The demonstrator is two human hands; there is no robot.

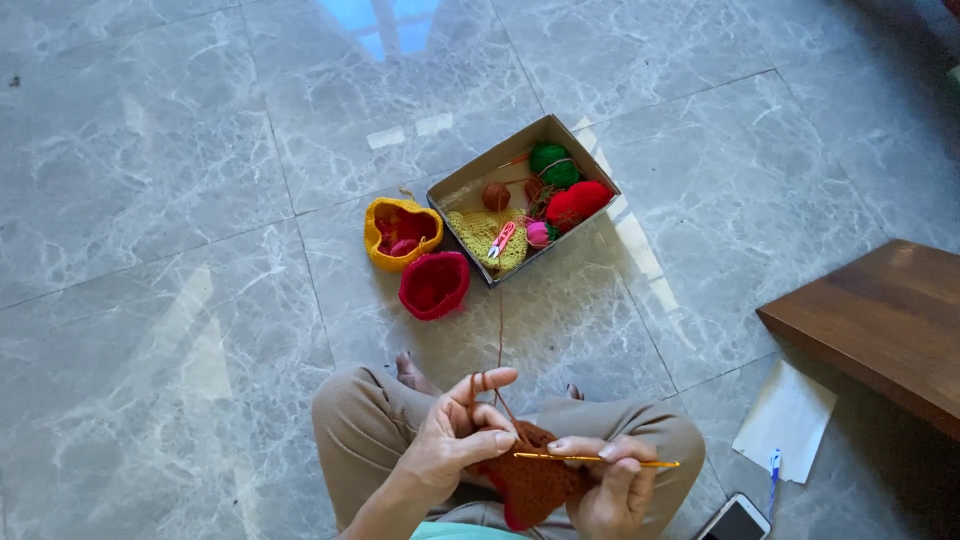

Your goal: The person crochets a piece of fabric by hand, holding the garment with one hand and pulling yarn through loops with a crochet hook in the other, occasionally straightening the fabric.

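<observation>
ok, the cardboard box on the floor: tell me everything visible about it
The cardboard box is a shallow, open-topped brown rectangle, set at an angle on the grey marble floor ahead of the seated person's knees. Inside are a green yarn ball, a red one, a small brown one, a pink one, a yellow crocheted piece and small snips with red handles. A brown strand runs from the box toward the hands. A yellow crocheted basket sits just beside it.

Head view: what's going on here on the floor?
A person sits cross-legged on the marble floor, crocheting. The left hand holds a rust-brown crocheted piece with yarn looped over a finger; the right hand holds a yellow hook. The strand runs up to a cardboard box of yarn balls.
</observation>
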